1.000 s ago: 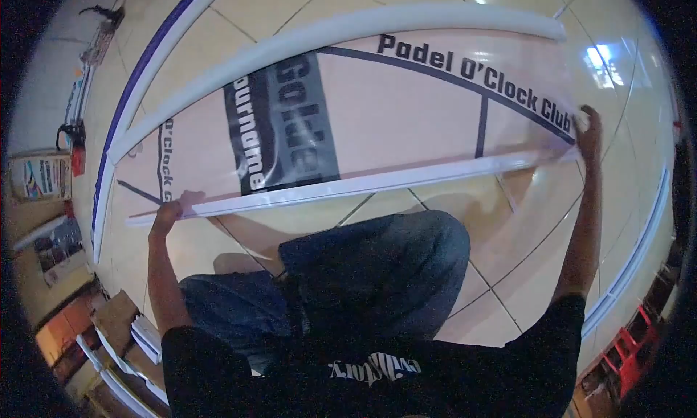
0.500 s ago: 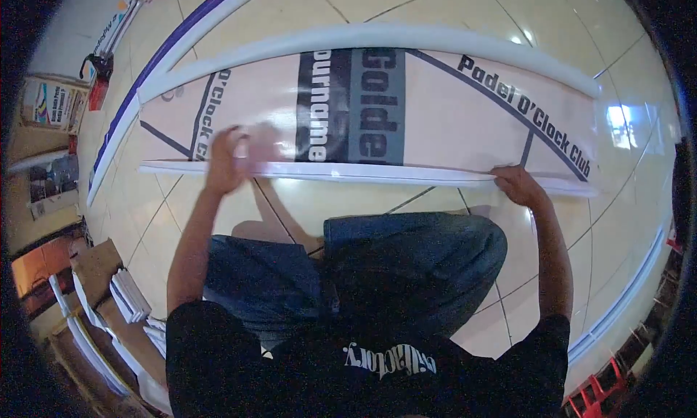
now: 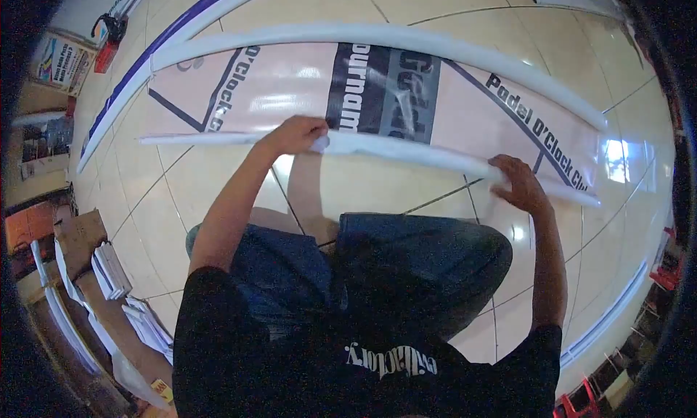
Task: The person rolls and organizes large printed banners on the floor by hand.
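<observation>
A pink banner with dark printed lettering lies across the tiled floor, its far side rolled into a long white roll. Along the near side runs a narrower white rolled edge. My left hand has its fingers curled on this near edge, left of the dark printed band. Farther right, my right hand is wrapped over the same edge, below the printed words.
A purple and white roll curves along the upper left. Cardboard and bundled white strips lie at the lower left. Long white strips are at the right, near a red object at the lower right.
My left hand has moved right along the near edge and come down on it. The near edge looks more rolled and covers more of the print. The view has shifted slightly.
</observation>
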Demonstrator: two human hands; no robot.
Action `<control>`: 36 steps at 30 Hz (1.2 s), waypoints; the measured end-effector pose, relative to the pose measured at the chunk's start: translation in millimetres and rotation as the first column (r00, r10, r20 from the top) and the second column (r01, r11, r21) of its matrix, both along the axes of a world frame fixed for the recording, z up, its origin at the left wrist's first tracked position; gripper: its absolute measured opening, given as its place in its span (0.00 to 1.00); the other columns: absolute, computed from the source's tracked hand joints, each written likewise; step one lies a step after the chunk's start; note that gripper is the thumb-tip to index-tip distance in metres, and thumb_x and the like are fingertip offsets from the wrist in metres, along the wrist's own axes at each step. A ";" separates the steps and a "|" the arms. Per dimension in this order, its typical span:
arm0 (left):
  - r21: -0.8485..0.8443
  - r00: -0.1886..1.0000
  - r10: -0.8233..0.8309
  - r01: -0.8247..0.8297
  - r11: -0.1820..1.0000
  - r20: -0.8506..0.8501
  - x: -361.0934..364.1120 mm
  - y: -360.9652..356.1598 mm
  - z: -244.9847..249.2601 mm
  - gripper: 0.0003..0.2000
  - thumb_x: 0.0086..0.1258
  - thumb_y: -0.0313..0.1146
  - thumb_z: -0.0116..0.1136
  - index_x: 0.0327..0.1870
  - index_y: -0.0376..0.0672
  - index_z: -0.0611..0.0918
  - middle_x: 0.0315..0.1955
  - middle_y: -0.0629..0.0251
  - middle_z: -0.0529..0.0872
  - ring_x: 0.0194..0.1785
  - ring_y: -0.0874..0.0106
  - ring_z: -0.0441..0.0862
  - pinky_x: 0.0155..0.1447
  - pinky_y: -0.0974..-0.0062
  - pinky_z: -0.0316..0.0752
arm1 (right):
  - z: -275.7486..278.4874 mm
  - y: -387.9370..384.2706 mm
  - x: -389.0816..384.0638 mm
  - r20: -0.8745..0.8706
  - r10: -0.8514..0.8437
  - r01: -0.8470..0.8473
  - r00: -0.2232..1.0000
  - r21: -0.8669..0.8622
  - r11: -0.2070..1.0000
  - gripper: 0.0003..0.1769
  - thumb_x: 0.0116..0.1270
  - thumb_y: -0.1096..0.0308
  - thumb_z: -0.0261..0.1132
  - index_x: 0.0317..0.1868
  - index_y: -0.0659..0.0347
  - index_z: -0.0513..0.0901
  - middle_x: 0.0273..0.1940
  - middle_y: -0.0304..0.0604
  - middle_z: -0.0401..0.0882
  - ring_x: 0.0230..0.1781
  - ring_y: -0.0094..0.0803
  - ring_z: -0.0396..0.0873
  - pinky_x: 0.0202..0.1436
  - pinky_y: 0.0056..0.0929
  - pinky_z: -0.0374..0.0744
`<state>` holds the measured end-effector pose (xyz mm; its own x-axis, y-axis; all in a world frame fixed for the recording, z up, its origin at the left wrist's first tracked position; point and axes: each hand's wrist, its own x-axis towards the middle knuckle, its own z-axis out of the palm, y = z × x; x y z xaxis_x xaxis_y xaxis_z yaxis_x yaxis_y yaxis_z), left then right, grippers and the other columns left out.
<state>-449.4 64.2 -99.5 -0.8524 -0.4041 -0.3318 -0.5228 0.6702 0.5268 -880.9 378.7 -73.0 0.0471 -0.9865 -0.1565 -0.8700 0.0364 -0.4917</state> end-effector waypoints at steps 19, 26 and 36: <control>-0.529 0.949 0.283 -0.170 0.831 0.141 146.2 -139.6 65.2 0.16 0.57 0.34 0.59 0.46 0.38 0.82 0.40 0.46 0.84 0.47 0.53 0.81 0.52 0.56 0.74 | -87.2 40.9 -184.9 -0.693 -0.023 0.047 0.721 0.016 0.999 0.21 0.58 0.57 0.65 0.47 0.61 0.79 0.45 0.52 0.80 0.48 0.50 0.77 0.49 0.48 0.75; -0.425 0.999 -0.034 0.039 0.904 0.019 60.3 -44.4 36.4 0.39 0.47 0.34 0.69 0.67 0.48 0.68 0.65 0.53 0.69 0.68 0.51 0.66 0.70 0.52 0.60 | 23.5 -72.3 20.9 -0.304 0.041 -0.017 0.952 0.082 0.996 0.47 0.39 0.67 0.76 0.64 0.56 0.67 0.66 0.53 0.62 0.69 0.49 0.60 0.70 0.52 0.59; 0.031 0.970 0.040 -0.049 0.998 0.241 117.7 -108.8 55.0 0.31 0.50 0.37 0.72 0.59 0.43 0.76 0.52 0.53 0.82 0.58 0.59 0.78 0.66 0.63 0.69 | 4.2 -33.7 -108.0 -0.202 0.158 0.021 0.967 0.676 0.736 0.35 0.50 0.55 0.73 0.57 0.61 0.74 0.57 0.51 0.75 0.56 0.48 0.75 0.62 0.47 0.70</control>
